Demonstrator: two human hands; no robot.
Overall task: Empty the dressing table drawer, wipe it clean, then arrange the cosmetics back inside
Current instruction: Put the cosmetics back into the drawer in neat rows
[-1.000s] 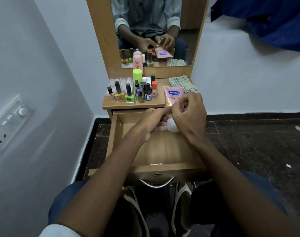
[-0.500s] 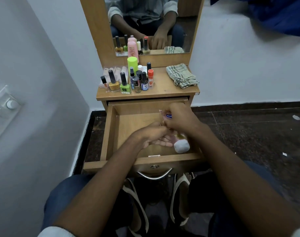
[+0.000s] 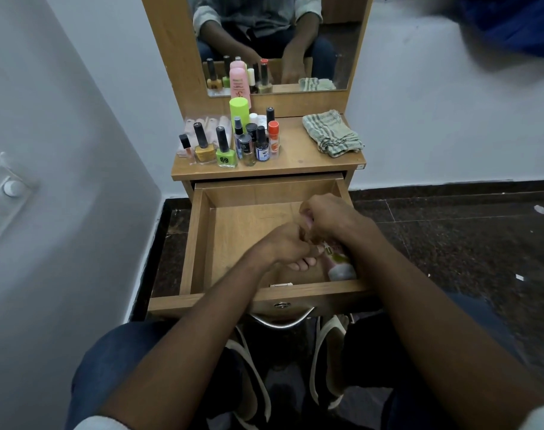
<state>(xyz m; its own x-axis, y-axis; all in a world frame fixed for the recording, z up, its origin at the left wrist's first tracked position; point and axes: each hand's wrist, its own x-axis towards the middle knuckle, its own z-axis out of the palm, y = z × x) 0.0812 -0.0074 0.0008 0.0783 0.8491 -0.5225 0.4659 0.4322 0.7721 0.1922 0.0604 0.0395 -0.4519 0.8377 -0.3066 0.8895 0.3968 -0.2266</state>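
Observation:
The wooden drawer (image 3: 199,243) is pulled out below the dressing table top (image 3: 298,156). Both my hands are inside it at the front right. A pink lotion tube (image 3: 337,262) with a white cap lies there, cap toward the front wall. My right hand (image 3: 332,217) grips the tube's far end. My left hand (image 3: 287,245) touches its side, fingers curled under. Most of the tube is hidden by my hands. Nail polish bottles (image 3: 225,147), a pink bottle (image 3: 239,83) and a lime-capped bottle (image 3: 239,111) stand on the table top's left half.
A folded striped cloth (image 3: 331,133) lies on the right of the table top. A mirror (image 3: 280,41) stands behind the bottles. A white wall with a switch plate (image 3: 6,189) is on the left. Dark floor (image 3: 450,237) lies to the right. The drawer handle (image 3: 283,318) is above my sandalled feet.
Both hands brought the pink tube down from above the table top into the drawer. It now lies at the front right with its cap toward me.

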